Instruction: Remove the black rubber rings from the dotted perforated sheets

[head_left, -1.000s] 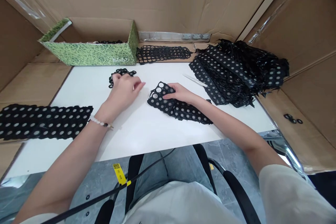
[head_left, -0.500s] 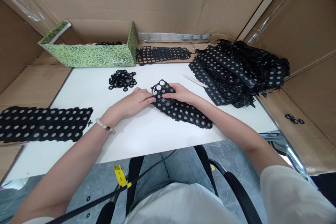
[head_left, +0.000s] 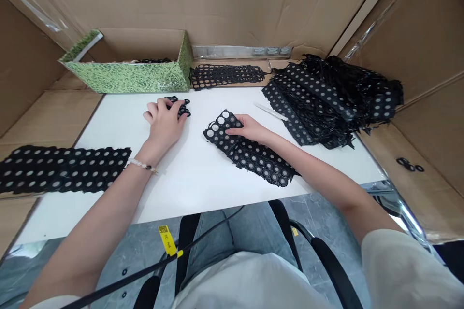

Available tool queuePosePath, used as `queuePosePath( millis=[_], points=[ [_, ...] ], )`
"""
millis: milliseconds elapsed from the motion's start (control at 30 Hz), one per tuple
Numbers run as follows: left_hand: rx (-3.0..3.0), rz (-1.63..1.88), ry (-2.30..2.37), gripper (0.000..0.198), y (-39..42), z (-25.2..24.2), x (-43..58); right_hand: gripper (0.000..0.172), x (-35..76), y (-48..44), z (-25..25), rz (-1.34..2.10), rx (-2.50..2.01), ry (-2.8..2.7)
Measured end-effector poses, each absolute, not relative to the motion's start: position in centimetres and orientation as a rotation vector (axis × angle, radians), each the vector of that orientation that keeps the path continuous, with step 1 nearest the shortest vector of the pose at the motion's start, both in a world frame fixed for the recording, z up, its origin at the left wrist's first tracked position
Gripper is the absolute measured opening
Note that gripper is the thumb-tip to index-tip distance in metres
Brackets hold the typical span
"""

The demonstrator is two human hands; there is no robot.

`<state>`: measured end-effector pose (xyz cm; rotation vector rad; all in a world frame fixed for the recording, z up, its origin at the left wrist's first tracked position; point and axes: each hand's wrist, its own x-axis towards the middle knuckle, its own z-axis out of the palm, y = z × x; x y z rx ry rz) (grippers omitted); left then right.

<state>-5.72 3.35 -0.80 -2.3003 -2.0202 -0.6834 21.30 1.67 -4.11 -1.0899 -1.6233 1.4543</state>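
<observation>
My right hand [head_left: 250, 129] grips a black rubber sheet of moulded rings [head_left: 259, 161] between thumb and fingers, near its upper left end. Several holes at that end are open and show white through them; the others look filled with grey. Over a small pile of loose black rubber rings [head_left: 183, 108] is my left hand [head_left: 164, 118], fingers apart and curved downward, covering most of the pile. Whether a ring is under its fingertips is hidden.
A green patterned box [head_left: 134, 77] stands at the back left, black pieces inside. Beside it lies an emptied black mesh sheet [head_left: 228, 76]. White tweezers [head_left: 271, 111] lie near a heap of black sheets [head_left: 326, 101]. Another ring sheet [head_left: 65, 169] lies at left.
My left hand has moved from the sheet's left end, up and left to the pile of rings. More open holes show at that end. My right hand still holds the sheet.
</observation>
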Motion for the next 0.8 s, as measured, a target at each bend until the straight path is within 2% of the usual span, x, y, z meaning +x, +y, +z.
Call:
queuePosePath(
  millis=[67, 167, 267, 567, 700, 800],
  points=[
    [-2.483, -0.638, -1.899, 0.03, 2.3, -0.1, -4.4, 0.03, 21.3, 1.8, -4.3, 1.454, -1.079, -1.627],
    [-2.907, -0.43, -1.568, 0.04, 0.9, 0.8, -2.7, 0.033, 21.4, 2.1, -4.4, 1.42, -1.002, -1.657],
    [-3.061, -0.358, -1.385, 0.044, 0.3, 0.6, -2.0, 0.036, 21.4, 2.1, -4.4, 1.386, -0.896, -1.722],
    [-3.431, -0.514, -1.404, 0.044, 1.2, -0.7, -2.4, 0.046, 21.1, 1.3, -3.5, 1.56, -0.836, -1.659],
    [-3.503, -0.599, -1.52, 0.043, 1.7, -0.6, -2.9, 0.037, 21.2, 1.4, -3.5, 1.635, -0.949, -1.583],
    [-3.492, -0.497, -1.441, 0.04, 1.9, -0.7, -3.3, 0.033, 21.3, 1.3, -3.5, 1.664, -0.995, -1.53]
  ],
)
